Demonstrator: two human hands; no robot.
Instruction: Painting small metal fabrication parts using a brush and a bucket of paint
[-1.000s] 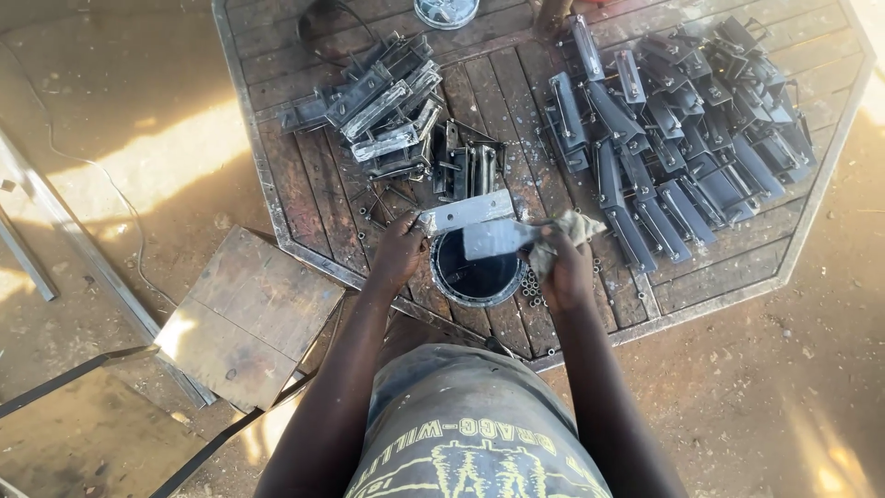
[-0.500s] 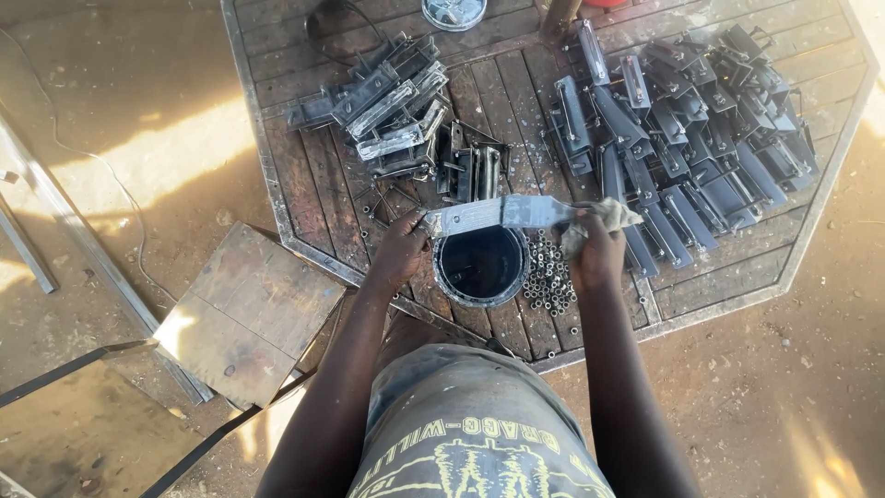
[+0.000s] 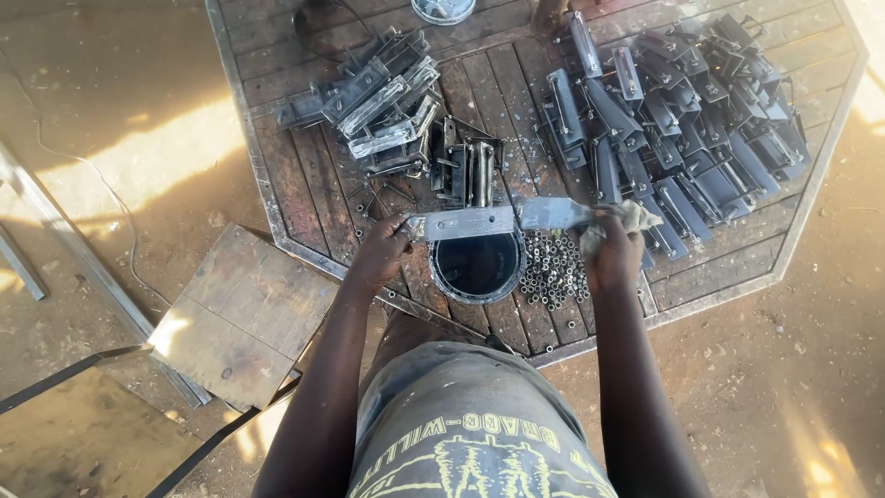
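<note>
So the left hand (image 3: 383, 254) grips one end of a long metal bracket (image 3: 498, 221), and the right hand (image 3: 610, 247) pinches the other end through a rag (image 3: 636, 217). The bracket hangs right above the round black tin (image 3: 477, 269) on the tabletop (image 3: 737, 249), nuts (image 3: 553, 272) beside it.

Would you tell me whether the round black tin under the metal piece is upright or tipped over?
Upright: the round black tin shows its full circular rim and dark inside facing up on the wooden table. Its contents cannot be made out.
</note>
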